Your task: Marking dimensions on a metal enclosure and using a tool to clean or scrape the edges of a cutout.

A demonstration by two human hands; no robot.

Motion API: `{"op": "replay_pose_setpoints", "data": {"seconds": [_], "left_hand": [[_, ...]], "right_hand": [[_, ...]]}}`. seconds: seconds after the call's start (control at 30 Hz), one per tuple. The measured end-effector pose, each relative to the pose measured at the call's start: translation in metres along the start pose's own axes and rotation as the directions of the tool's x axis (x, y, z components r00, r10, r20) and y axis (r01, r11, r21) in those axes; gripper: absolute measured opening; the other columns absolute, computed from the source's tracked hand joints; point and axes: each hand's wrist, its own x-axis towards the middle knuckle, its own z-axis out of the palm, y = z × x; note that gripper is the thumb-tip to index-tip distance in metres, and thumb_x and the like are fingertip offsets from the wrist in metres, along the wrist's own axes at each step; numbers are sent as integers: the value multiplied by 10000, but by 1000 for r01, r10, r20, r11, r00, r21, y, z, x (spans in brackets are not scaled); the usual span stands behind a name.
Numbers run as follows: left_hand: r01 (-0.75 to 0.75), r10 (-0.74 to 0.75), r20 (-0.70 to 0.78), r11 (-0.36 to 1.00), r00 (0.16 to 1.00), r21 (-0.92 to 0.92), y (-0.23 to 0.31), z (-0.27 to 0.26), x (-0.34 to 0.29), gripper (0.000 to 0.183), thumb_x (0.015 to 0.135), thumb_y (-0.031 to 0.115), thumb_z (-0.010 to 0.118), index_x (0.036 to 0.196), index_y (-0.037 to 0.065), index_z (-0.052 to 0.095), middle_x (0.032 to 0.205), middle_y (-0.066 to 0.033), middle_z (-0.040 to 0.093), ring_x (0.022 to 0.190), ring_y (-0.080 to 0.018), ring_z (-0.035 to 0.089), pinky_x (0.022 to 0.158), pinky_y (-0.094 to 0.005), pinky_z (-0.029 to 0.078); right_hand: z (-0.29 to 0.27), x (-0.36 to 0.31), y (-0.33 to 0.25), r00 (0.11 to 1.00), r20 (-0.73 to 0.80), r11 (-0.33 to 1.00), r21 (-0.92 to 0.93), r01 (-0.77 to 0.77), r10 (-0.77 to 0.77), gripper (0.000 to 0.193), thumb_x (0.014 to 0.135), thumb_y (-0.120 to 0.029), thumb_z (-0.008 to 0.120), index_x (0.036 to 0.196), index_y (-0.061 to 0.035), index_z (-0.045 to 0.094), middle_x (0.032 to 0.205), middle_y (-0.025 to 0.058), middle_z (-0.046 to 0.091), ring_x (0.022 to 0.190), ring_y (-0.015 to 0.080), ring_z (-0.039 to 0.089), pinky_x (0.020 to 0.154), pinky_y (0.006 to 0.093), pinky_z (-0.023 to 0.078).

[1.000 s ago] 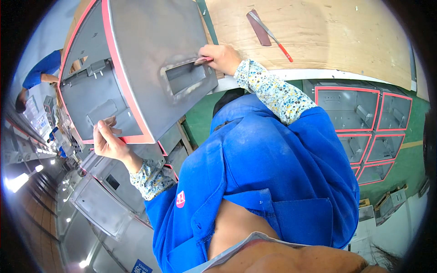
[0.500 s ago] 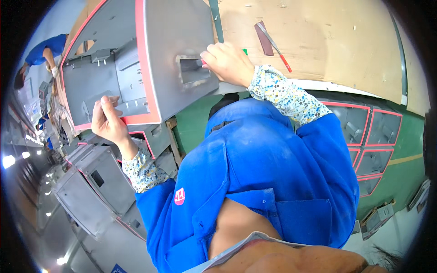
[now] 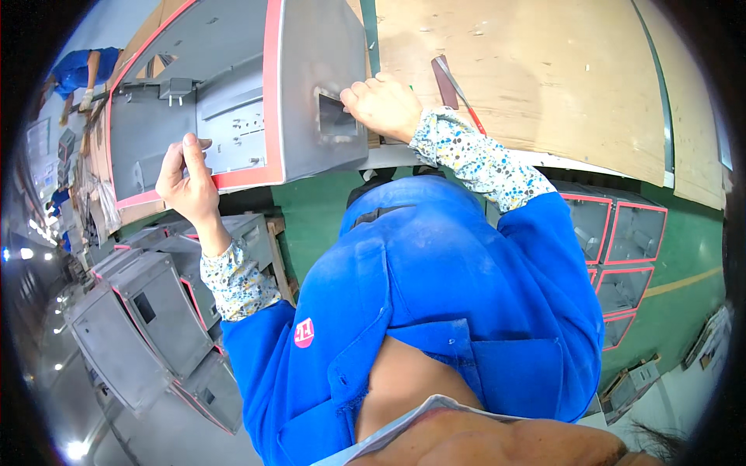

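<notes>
A grey metal cabinet [image 3: 307, 46] with a red-pink rim around its open front [image 3: 272, 101] stands on the bench. A rectangular cutout [image 3: 336, 124] pierces its side wall. My right hand [image 3: 385, 107] is closed at the cutout's edge, its fingertips over the opening; whatever they grip is hidden. In front of the cabinet's open face is my left hand [image 3: 189, 182], with fingers curled and thumb raised, covering part of the lower rim. What lies between those fingers does not show. Inside the cabinet are brackets and a small grey box with two prongs [image 3: 177, 89].
Cardboard [image 3: 528, 70] covers the bench to the right, where a red-handled tool [image 3: 468, 109] lies beside a dark brown strip [image 3: 444, 81]. More grey cabinets stand at the lower left [image 3: 155, 303] and red-rimmed ones at right [image 3: 625, 291]. A co-worker in blue [image 3: 78, 70] bends at far left.
The view has shifted and the cabinet's side looks narrower. My right hand remains by the cutout, but the red bit at its fingertips no longer shows. My left hand stays near the rim.
</notes>
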Motion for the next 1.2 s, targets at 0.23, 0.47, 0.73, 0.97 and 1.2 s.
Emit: {"op": "replay_pose_setpoints", "data": {"seconds": [0.23,0.47,0.73,0.97,1.2], "left_hand": [[-11,11,-1,1000,1000,-7,0,0,0,220,848,99,536,678,-30,589,536,15,475,448,-18,337,427,-185,255],[-23,22,17,999,1000,46,1,-2,-2,208,846,78,525,681,-28,594,537,17,470,463,-19,333,438,-187,248],[-19,18,20,999,1000,42,3,2,0,220,850,67,517,673,-48,576,534,13,460,476,-24,328,447,-188,250],[13,-16,52,998,999,53,-1,-3,0,254,862,131,518,699,-42,605,612,-39,576,494,-48,420,492,-192,356],[30,-29,-4,999,1000,36,1,-1,-2,219,851,62,517,672,-54,566,553,2,487,487,-30,337,458,-192,278]], "right_hand": [[-19,12,-1,999,-29,999,-19,31,-31,40,681,-108,517,697,-72,510,623,39,554,577,172,560,577,291,403],[-32,14,0,991,-136,1000,2,-17,17,67,704,-154,536,704,-96,502,609,29,535,578,169,559,561,295,408],[-12,5,1,993,111,999,6,-48,47,55,694,-137,520,673,-94,493,599,39,548,567,188,576,579,308,424],[-21,10,-5,993,-51,992,78,-101,105,151,756,-234,566,736,-99,501,606,36,520,582,186,566,573,317,422],[-13,8,-7,995,-5,992,79,-101,101,92,708,-177,551,711,-99,502,610,34,531,590,178,570,586,311,419]]}}
